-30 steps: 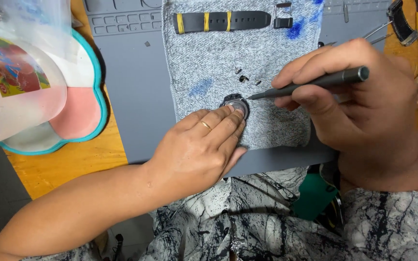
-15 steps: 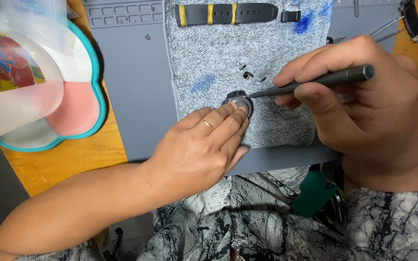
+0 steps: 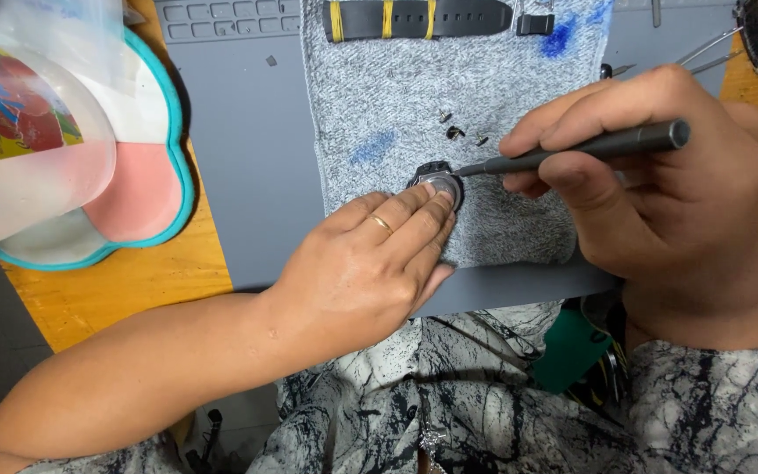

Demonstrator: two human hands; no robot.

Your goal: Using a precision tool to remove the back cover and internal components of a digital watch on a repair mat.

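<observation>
Pinched in the right hand (image 3: 660,202), a slim dark-grey metal screwdriver (image 3: 589,147) touches the small round black watch case (image 3: 439,182) (back up), which the left hand (image 3: 370,263) fingertips press onto grey knitted cloth (image 3: 396,96)

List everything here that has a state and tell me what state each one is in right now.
Watch case: face down on the grey cloth, strap off.
Strap: detached, lying flat.
Screws: out, loose on cloth.
Screwdriver: tip at case edge.
Left hand: fingers pressing the case.
Right hand: gripping the screwdriver.
</observation>
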